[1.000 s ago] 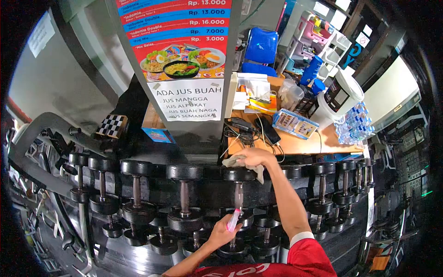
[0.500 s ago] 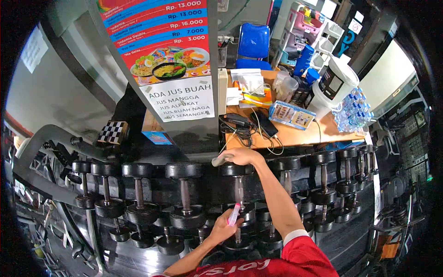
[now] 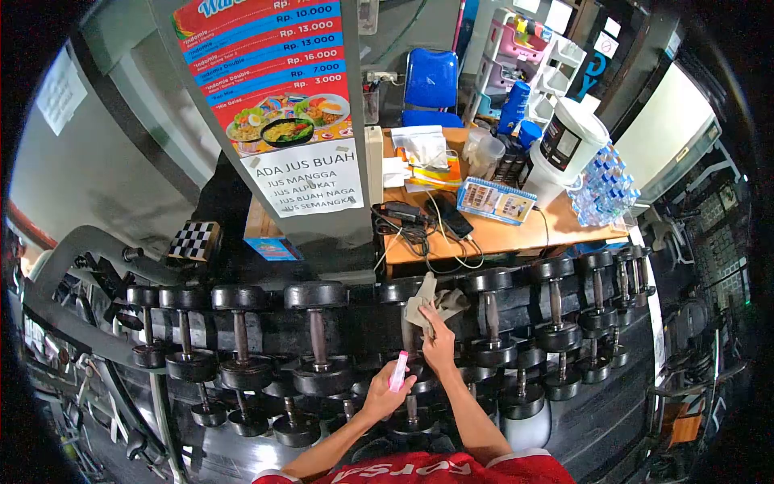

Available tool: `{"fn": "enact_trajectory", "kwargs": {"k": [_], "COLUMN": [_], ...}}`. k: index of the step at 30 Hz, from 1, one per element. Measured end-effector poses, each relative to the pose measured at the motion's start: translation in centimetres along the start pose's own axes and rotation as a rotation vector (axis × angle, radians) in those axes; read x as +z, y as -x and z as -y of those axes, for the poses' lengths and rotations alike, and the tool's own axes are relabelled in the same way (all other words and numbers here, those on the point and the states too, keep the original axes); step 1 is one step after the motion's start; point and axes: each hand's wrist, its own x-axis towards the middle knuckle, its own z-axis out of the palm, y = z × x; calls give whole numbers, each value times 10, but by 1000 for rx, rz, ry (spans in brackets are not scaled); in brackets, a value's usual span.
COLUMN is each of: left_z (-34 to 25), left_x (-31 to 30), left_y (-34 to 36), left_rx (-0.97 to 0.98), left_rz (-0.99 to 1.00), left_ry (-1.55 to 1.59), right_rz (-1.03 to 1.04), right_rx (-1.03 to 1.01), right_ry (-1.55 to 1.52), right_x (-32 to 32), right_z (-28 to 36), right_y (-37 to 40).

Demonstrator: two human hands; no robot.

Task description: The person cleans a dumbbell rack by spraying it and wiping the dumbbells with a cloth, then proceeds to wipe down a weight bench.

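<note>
My left hand point(image 3: 385, 395) is closed around a slim white bottle with a pink cap point(image 3: 398, 371), held upright over the near end of a dumbbell. My right hand point(image 3: 439, 347) grips a greyish-beige cloth point(image 3: 426, 306), its fingers pressed on the folds. The cloth lies over the handle and far head of the black dumbbell point(image 3: 395, 290) in the middle of the rack, hiding part of it. Whether the cloth touches the handle all along cannot be seen. To the left stands another dumbbell point(image 3: 318, 339), and to the right one more point(image 3: 490, 319).
Several dumbbells fill the upper and lower rows of the rack. Behind it, a wooden table point(image 3: 508, 242) carries cables point(image 3: 407, 234), a desk calendar point(image 3: 496, 200), white buckets point(image 3: 571, 141) and bottled water point(image 3: 605, 189). A menu board point(image 3: 282, 105) stands at the back left.
My right hand has drawn the cloth from the dumbbell's far head back toward me, and the cloth now spreads open more. My left hand with the bottle has shifted slightly left.
</note>
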Motion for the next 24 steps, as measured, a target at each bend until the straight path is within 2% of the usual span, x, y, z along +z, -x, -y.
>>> {"fn": "enact_trajectory", "kwargs": {"k": [2, 4, 7, 9, 11, 12, 13, 14, 15, 17, 18, 21, 22, 24], "left_z": [2, 17, 21, 20, 23, 27, 29, 30, 31, 26, 22, 18, 18, 23], "left_x": [1, 3, 3, 2, 3, 3, 3, 3, 2, 1, 0, 2, 3, 7], "left_y": [3, 4, 4, 4, 3, 1, 2, 1, 0, -1, 0, 2, 1, 0], "left_rx": [-2, 239, 236, 243, 250, 282, 311, 314, 324, 337, 317, 275, 254, 319], "left_rz": [-24, -87, -85, -88, -91, -103, -112, -110, -105, -107, -105, -92, -85, -103], "left_ry": [51, -116, -150, -149, -147, -151, -156, -155, -165, -176, -195, -227, -241, -230], "right_rz": [-11, -19, -8, 103, 34, -48, -131, -168, -171, -196, -229, -236, -368, -415], "right_rx": [-21, -42, -75, 431, 396, 487, 579, 723, 721, 1031, 1091, 1185, 1238, 1172], "right_ry": [23, 45, 89, 78, 199, 71, -60, -552, -550, -1139, -1098, -1167, -1307, -1297], "right_x": [1, 1, -4, -4, 1, 5, 4, 0, -2, -3, 0, 2, 1, 2], "right_z": [-2, -3, -3, -14, -69, -89, -83, -77, -71, -51, -40, -73, -60, -20], "right_y": [1, 2, 3, 7, 11, 8, 5, 2, -2, -16, -24, -44, -51, -46]}}
